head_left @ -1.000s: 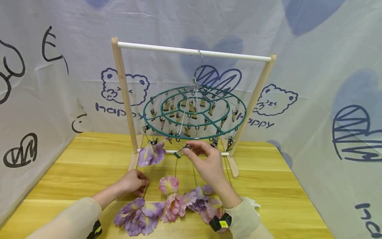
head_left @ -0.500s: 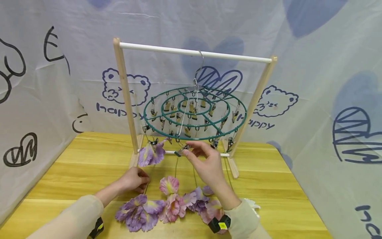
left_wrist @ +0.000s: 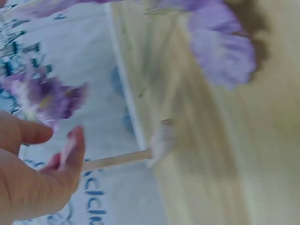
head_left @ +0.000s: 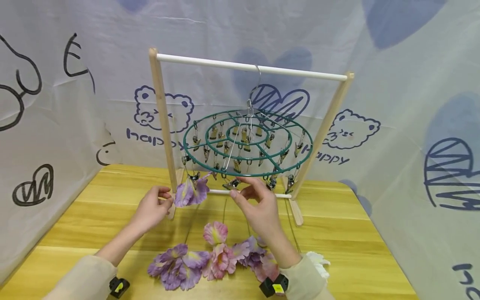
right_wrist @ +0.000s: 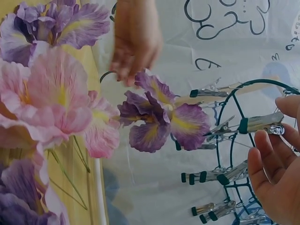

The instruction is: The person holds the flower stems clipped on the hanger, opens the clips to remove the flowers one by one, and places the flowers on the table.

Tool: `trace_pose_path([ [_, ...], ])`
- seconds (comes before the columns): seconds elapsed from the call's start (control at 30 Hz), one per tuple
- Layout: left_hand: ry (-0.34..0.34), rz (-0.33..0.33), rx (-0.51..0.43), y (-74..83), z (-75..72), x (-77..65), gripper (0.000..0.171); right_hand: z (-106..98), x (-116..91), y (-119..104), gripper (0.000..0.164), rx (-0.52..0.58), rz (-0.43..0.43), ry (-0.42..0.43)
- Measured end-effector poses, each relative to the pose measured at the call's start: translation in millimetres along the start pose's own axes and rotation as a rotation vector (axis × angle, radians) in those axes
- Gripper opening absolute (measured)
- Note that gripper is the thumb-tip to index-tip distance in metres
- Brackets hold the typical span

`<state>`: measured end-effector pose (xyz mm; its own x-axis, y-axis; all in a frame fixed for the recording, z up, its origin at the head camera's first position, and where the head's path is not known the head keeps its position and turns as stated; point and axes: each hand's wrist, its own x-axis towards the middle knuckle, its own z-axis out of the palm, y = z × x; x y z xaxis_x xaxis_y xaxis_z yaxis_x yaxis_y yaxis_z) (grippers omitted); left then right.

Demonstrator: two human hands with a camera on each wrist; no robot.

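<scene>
My right hand (head_left: 258,208) pinches a metal clip (head_left: 231,184) with a green tip, at the front of the green round clip hanger (head_left: 195,160). In the right wrist view, the clip (right_wrist: 262,123) lies between my thumb and fingers. My left hand (head_left: 151,208) is beside a hanging purple artificial iris (head_left: 191,191), fingers loosely bent, holding nothing. The left wrist view shows a gap between its thumb and fingers, near that iris (left_wrist: 47,101). On the table, a larger purple iris (head_left: 178,266) lies with its stem pointing toward the rack.
A wooden rack with a white top bar (head_left: 240,66) carries the hanger, where several other clips dangle. Pink irises (head_left: 221,258), another purple iris (head_left: 255,252) and a white flower (head_left: 318,262) lie on the yellow wooden table (head_left: 337,233). Printed cloth surrounds it.
My left hand has let go of the larger purple iris's stem and moved up and left toward the hanging iris. The clip at my right hand has tilted nearer to level.
</scene>
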<state>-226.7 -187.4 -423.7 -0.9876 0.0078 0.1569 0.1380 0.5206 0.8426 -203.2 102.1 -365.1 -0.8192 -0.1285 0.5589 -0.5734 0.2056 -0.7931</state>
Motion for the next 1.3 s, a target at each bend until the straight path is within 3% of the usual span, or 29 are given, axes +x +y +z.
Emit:
trace_pose_path([
  [0.1,0.155,0.112,0.012,12.1,-8.4,-0.6,0.040,3,-1,0,0.035,0.018,0.003,0.003],
  [0.2,0.288,0.286,0.013,24.4,-13.3,3.0,0.038,6,-3,0,0.035,0.036,0.000,-0.008],
  [0.3,0.379,0.459,0.045,37.4,-17.7,10.5,0.038,10,-4,0,0.037,0.063,-0.011,-0.027],
  [0.43,0.434,0.611,0.111,54.5,-23.0,25.4,0.042,17,-7,2,0.037,0.085,-0.014,-0.048],
  [0.6,0.423,0.750,0.185,68.4,-27.8,42.9,0.041,27,-12,6,0.035,0.089,-0.006,-0.066],
  [0.7,0.408,0.803,0.205,71.9,-29.3,49.3,0.034,33,-14,7,0.035,0.085,0.018,-0.074],
  [0.87,0.405,0.827,0.212,72.9,-29.3,52.8,0.025,41,-14,8,0.032,0.077,0.065,-0.096],
  [1.1,0.400,0.920,0.226,72.0,-25.4,51.5,0.025,49,-11,12,0.024,0.040,0.082,-0.165],
  [1.3,0.416,0.972,0.242,77.0,-19.8,46.2,0.025,54,-8,17,0.030,0.054,0.083,-0.155],
])
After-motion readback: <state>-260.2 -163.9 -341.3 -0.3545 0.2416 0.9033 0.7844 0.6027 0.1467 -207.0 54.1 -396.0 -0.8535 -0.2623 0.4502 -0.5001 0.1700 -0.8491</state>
